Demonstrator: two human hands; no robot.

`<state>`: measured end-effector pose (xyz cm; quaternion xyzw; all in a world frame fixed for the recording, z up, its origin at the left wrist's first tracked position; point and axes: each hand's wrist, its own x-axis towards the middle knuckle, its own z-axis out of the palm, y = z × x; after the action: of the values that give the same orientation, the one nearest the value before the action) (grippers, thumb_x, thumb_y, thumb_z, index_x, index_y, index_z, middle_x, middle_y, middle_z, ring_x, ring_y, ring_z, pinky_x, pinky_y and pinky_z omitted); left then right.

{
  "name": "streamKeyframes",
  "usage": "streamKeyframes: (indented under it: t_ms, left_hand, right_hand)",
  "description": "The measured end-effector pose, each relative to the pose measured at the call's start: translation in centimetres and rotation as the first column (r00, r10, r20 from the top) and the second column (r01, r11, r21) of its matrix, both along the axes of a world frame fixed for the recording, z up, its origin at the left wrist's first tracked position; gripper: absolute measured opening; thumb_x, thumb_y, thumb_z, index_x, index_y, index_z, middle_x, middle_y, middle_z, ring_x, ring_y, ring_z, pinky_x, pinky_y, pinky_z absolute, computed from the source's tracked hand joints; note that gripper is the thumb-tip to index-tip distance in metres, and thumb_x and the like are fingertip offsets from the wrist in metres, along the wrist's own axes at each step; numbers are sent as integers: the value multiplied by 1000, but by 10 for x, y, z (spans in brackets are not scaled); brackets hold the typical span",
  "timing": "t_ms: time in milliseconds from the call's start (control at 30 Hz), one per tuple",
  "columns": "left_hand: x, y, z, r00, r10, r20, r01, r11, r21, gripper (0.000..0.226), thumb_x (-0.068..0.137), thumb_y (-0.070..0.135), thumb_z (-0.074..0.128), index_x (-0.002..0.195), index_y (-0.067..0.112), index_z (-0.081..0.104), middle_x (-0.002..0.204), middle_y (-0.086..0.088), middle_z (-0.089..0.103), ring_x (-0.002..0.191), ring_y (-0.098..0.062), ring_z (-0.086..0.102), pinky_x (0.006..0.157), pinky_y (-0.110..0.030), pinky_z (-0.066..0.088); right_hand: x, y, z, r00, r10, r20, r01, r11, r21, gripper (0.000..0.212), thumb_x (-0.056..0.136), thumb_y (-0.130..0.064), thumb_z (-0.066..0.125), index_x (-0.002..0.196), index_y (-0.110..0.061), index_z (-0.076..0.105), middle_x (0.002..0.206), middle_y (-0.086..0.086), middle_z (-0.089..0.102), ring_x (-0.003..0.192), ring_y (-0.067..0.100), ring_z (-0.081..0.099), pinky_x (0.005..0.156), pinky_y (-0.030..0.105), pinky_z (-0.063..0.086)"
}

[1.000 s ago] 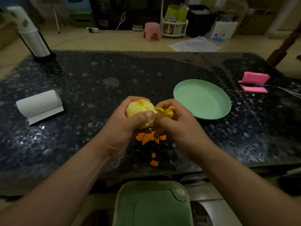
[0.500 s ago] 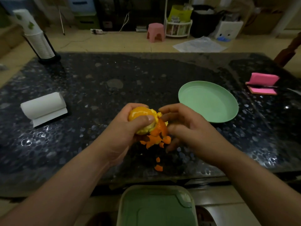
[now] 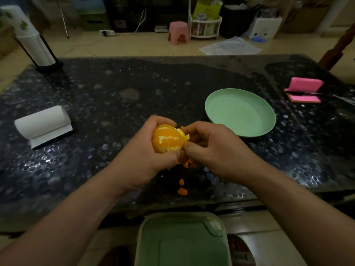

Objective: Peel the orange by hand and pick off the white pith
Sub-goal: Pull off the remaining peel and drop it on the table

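Tearing peel off a mostly bare orange (image 3: 168, 139), held above the table (image 3: 115, 89).
Wrapped from 9 o'clock by the left hand (image 3: 142, 156), pith-streaked side up to show what remains. Pinched at 3 o'clock by the right hand (image 3: 215, 148), clamped on a peel flap (image 3: 186, 135), seemingly to rip it away. Worked over dropped scraps (image 3: 182, 191) at 6 o'clock, clear of the green plate (image 3: 240, 112) at 2 o'clock, likely kept for the clean fruit.

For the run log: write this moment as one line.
left hand: grips orange | right hand: pinches peel | peel scraps: on table
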<state>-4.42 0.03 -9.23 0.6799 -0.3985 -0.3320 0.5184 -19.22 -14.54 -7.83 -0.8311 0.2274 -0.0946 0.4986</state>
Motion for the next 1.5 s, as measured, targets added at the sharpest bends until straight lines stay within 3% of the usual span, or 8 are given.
streamKeyframes:
  t_ms: [167,333,433,700,867,1133,1300,1500]
  left_hand:
    - [-4,2,1,995,-59,86,60,998,-4,61,79,2,85,124,32,57,106,8,66,85,-8,68,67,-25,58]
    - [-7,3,0,988,-36,148,41,999,-33,60,77,10,85,122,36,56,105,13,64,85,-7,67,64,-23,56]
    - [-8,3,-1,988,-26,153,33,998,-47,59,78,9,86,122,36,56,104,9,63,80,-5,66,60,-21,54]
    - [0,4,3,998,-50,43,53,996,-75,55,77,15,84,122,34,59,103,13,66,85,-6,67,66,-22,55]
    - [-1,7,5,993,-79,93,84,995,-47,58,81,9,84,124,38,57,104,15,63,85,-5,66,65,-22,55]
    - [-5,9,3,934,-78,349,89,996,-15,65,72,22,85,121,49,52,109,17,58,90,-4,62,68,-17,50]
    - [-6,7,3,912,-98,398,116,993,-19,60,67,39,76,122,47,52,111,19,57,95,-4,62,70,-14,48]
    - [-4,7,3,961,-112,253,122,992,-25,65,74,9,84,119,44,55,105,19,61,85,-5,65,64,-20,53]
  right_hand:
    - [0,1,1,999,12,-39,-14,998,-62,17,91,-22,73,107,-27,72,80,-4,79,67,14,76,70,51,65]
    - [2,3,-1,998,-68,12,69,997,-35,16,87,-15,74,99,-25,73,77,0,76,63,11,72,56,33,59]
    - [4,5,-1,995,-91,31,88,992,95,17,86,-7,72,98,-19,73,76,6,75,60,11,72,53,22,52]
    - [5,5,-2,992,-89,94,53,943,330,22,92,5,58,109,-3,70,81,20,76,69,29,74,65,42,58]
    - [3,3,-1,997,-42,58,16,922,387,16,98,1,58,108,-6,68,89,21,77,76,33,74,82,63,60]
    - [5,5,-4,998,16,-53,11,882,471,19,99,2,54,113,8,66,86,20,74,74,24,74,72,39,64]
    - [5,7,-5,1000,-9,-27,17,948,317,17,93,5,56,100,0,71,79,16,73,67,20,71,60,30,58]
    - [8,6,-8,1000,-15,-10,17,969,245,15,93,-1,58,98,-4,73,71,7,72,63,19,69,61,32,57]
